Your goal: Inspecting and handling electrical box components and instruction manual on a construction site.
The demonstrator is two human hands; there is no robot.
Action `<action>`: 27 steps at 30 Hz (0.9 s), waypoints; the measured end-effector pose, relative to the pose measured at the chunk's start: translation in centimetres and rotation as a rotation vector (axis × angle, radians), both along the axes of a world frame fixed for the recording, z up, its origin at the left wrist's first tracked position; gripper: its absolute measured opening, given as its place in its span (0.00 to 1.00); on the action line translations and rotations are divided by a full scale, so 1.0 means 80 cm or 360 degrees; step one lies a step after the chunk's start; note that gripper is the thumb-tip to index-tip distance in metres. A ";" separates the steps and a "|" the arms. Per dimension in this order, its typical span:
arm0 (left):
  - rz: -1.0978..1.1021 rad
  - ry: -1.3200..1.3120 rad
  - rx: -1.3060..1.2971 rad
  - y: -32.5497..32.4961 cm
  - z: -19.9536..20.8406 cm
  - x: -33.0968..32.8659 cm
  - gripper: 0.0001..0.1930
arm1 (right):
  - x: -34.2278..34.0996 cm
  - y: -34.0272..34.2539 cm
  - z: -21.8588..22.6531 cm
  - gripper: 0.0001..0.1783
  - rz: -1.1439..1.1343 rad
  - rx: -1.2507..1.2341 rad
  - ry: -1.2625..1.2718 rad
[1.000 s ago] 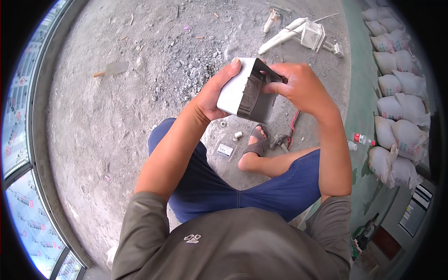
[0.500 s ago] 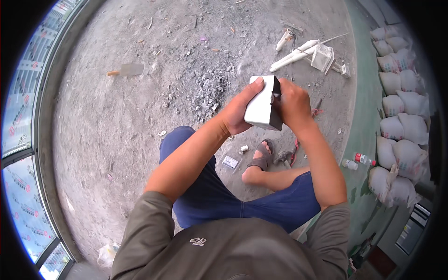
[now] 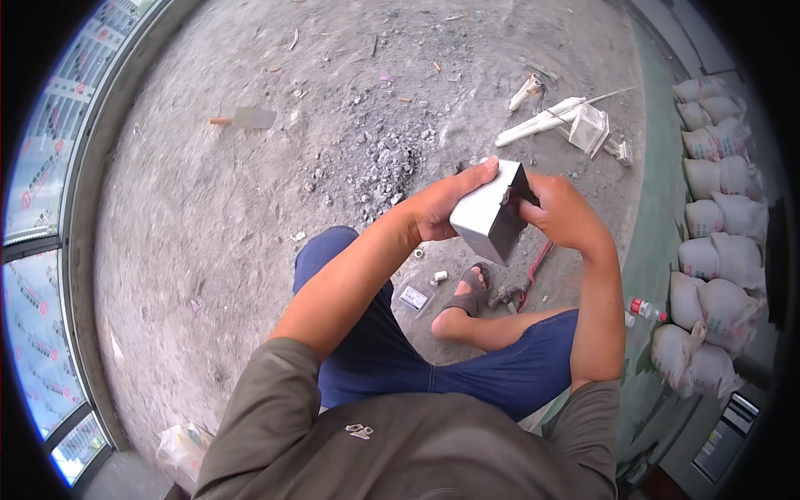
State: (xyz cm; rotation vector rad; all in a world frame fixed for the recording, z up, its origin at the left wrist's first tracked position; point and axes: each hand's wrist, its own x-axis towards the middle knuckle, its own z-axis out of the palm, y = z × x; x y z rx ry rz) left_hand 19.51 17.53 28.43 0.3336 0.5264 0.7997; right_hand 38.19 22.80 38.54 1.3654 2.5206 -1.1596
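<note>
Left hand clasps 1 white box; right hand curls at its dark side, grip hidden.

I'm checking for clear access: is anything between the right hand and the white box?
Nothing visible is: the right hand, its fingers partly hidden, is at the dark side of the white box; the left hand holds the opposite side.

Rough, dusty grey concrete floor scattered with rubble. Along the left, tall windows with printed film and grey frames let in daylight. At right, a green floor strip borders white sacks.
</note>
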 end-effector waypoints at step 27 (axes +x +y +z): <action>0.0063 -0.0099 0.0009 0.004 -0.009 0.014 0.31 | -0.014 -0.005 -0.086 0.10 -0.0535 0.0557 0.0106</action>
